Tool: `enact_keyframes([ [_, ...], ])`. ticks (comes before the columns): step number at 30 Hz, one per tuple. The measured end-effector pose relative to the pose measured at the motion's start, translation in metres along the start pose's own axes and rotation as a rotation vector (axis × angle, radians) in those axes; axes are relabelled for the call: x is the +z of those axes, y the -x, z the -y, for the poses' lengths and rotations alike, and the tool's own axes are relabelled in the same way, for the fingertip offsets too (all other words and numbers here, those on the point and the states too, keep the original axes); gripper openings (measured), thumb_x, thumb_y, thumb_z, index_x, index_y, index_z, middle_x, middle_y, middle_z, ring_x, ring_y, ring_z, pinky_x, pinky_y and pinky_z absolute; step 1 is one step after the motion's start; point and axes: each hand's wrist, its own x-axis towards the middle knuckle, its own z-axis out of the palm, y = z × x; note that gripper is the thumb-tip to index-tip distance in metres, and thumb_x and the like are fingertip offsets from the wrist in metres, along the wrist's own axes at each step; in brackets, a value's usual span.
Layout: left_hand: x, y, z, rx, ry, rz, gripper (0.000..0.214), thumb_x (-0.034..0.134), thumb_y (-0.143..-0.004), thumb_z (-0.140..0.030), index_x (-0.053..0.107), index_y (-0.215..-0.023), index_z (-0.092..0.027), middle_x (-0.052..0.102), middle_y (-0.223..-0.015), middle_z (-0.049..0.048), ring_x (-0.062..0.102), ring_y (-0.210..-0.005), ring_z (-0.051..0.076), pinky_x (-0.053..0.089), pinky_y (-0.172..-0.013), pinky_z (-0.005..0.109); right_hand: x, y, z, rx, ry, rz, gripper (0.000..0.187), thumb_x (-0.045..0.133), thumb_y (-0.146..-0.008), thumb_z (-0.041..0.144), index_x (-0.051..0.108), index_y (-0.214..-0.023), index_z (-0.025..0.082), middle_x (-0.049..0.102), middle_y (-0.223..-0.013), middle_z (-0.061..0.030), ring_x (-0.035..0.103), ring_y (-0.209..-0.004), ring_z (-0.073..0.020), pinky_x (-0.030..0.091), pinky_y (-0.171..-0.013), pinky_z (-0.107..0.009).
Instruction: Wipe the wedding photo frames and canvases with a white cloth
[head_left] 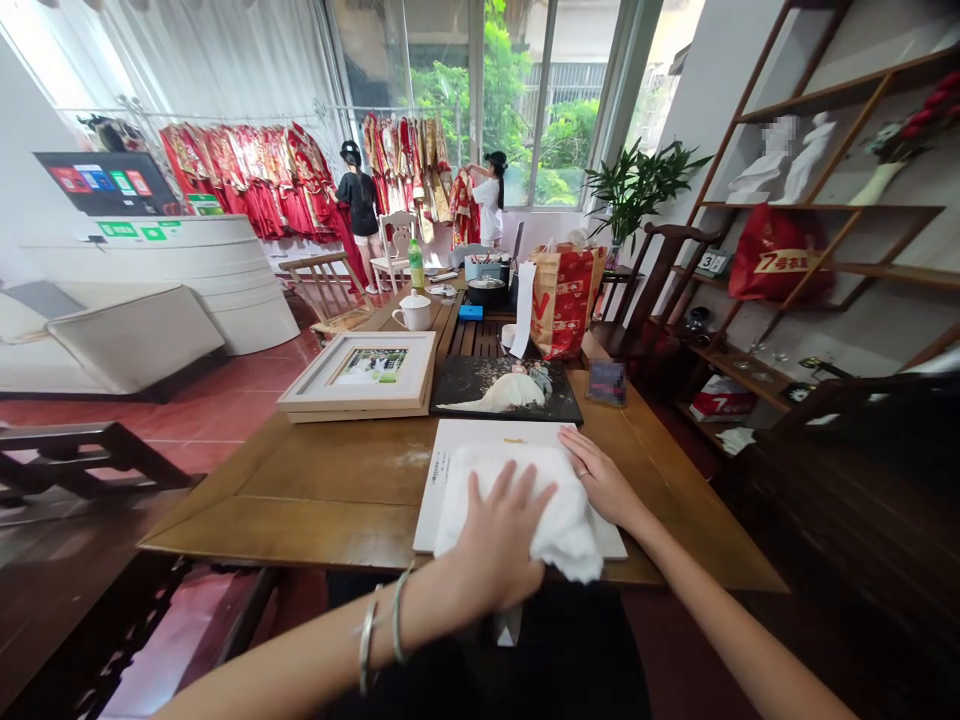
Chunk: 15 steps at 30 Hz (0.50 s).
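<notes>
A flat white panel [433, 520] with a barcode label along its left side lies near the front edge of the wooden table. On top of it is a folded white towel [570, 510]. My left hand [499, 545] presses on the towel, its fingers spread wide. My right hand [598, 475] rests at the panel's upper right edge with fingers stretched out, beside the towel. Just beyond the panel lies a dark picture board [480, 385] showing a white gown. Left of that is a stack of light wooden frames [360, 400], the top one holding a photo.
On the table [300, 510] stand a lidded white mug [414, 311], a green bottle [415, 265], a blue box [471, 313] and a red-and-brown paper bag [566, 300]. Shelves [825, 210] rise at the right. Two people stand by red garments [259, 180] at the back.
</notes>
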Motion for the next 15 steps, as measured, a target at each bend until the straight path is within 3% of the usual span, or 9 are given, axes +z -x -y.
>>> enact_keyframes([
  [4,-0.009,-0.039,0.028,-0.057,-0.025,-0.034,0.065,0.047,-0.077,-0.03,0.029,-0.139,-0.023,0.024,-0.147,0.01,0.015,-0.134,0.035,0.014,-0.097,0.07,0.001,0.0,-0.002,-0.008,0.002,-0.003,0.041,0.038,-0.087,0.023,0.053,-0.126,0.022,0.047,-0.137,-0.0061,0.036,-0.131,-0.0224,0.025,-0.111,-0.049],
  [7,-0.014,-0.052,0.045,-0.077,-0.03,-0.046,0.06,0.046,-0.077,-0.029,0.034,-0.136,-0.021,0.026,-0.146,0.0111,0.017,-0.133,0.034,0.014,-0.099,0.068,0.001,0.0,-0.003,-0.012,0.011,-0.003,0.042,0.037,-0.087,0.022,0.052,-0.127,0.023,0.047,-0.138,-0.0056,0.036,-0.132,-0.0222,0.025,-0.111,-0.049],
  [11,-0.018,-0.044,0.061,-0.117,-0.04,-0.059,0.053,0.043,-0.08,-0.027,0.039,-0.131,-0.017,0.029,-0.144,0.0161,0.021,-0.132,0.033,0.017,-0.1,0.064,-0.001,0.0,0.0,0.017,0.035,0.018,0.043,0.036,-0.087,0.021,0.051,-0.128,0.019,0.046,-0.138,-0.0076,0.034,-0.132,-0.0217,0.025,-0.111,-0.047],
  [15,-0.017,-0.009,0.059,-0.147,-0.063,-0.048,0.059,0.045,-0.075,-0.022,0.038,-0.133,-0.017,0.026,-0.145,0.0166,0.019,-0.133,0.034,0.016,-0.101,0.062,-0.001,0.0,0.004,0.033,0.028,0.019,0.043,0.036,-0.088,0.022,0.051,-0.128,0.019,0.046,-0.138,-0.0075,0.034,-0.132,-0.0225,0.025,-0.111,-0.048],
])
